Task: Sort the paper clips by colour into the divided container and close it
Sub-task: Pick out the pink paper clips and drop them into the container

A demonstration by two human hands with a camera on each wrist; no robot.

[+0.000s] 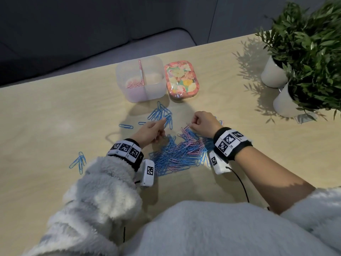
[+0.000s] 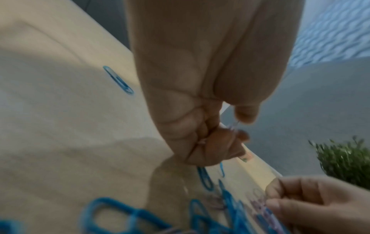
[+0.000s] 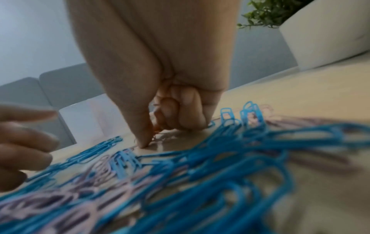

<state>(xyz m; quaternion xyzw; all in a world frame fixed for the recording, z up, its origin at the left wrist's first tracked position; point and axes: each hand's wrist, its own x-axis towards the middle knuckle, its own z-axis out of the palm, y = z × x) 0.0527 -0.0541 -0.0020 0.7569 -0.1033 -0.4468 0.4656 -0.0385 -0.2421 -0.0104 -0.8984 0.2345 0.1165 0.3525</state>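
A mixed pile of blue and pink paper clips (image 1: 181, 153) lies on the table between my hands, with a heap of blue clips (image 1: 162, 115) just beyond it. The clear divided container (image 1: 156, 67) stands open at the back, and pink clips (image 1: 135, 83) lie in its left compartment. Its floral lid (image 1: 181, 79) rests beside it on the right. My left hand (image 1: 161, 127) hovers over the pile's left edge, fingers curled, pinching a pale pink clip (image 2: 234, 126). My right hand (image 1: 191, 125) is curled at the pile's far edge, its thumb tip (image 3: 143, 144) pinching a pink clip against the table.
Two potted plants in white pots (image 1: 273, 74) (image 1: 285, 103) stand at the right of the table. Loose blue clips (image 1: 79, 161) (image 1: 126, 126) lie to the left. A grey sofa (image 1: 46, 43) sits beyond the table's far edge. A black cable (image 1: 239, 183) trails from my right wrist.
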